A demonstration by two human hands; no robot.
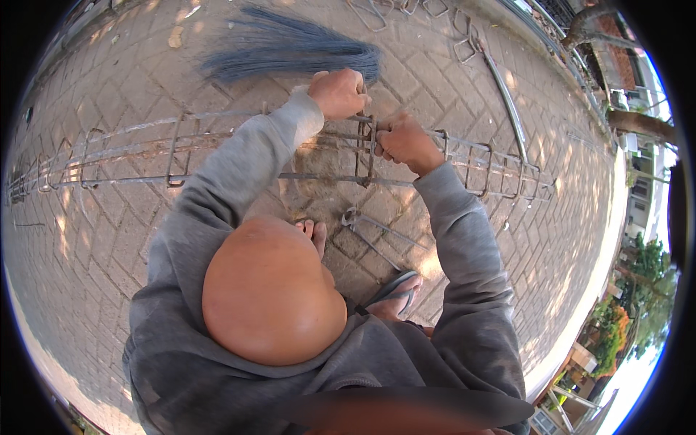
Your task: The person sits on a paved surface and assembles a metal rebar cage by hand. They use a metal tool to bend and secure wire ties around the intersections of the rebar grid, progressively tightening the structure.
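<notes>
A long rebar cage (pixel 319 177) of thin steel rods with square stirrups (pixel 174 148) lies across the paving in front of me. My left hand (pixel 338 94) is closed in a fist above its far rods, next to a group of stirrups. To the right of those stirrups, my right hand (pixel 410 141) is closed too, its fingers curled at the cage's rods. What either hand grips is too small or hidden to make out. Between the cage and my sandalled foot rest pincers (pixel 373 233) with long handles spread apart.
Beyond my left hand lies a bundle of thin blue-grey wire (pixel 297 49), fanned out leftward. Several loose bent stirrups (pixel 465 40) and a straight metal bar (pixel 505 98) are at the far right. Herringbone pavers (pixel 94 232) form the ground.
</notes>
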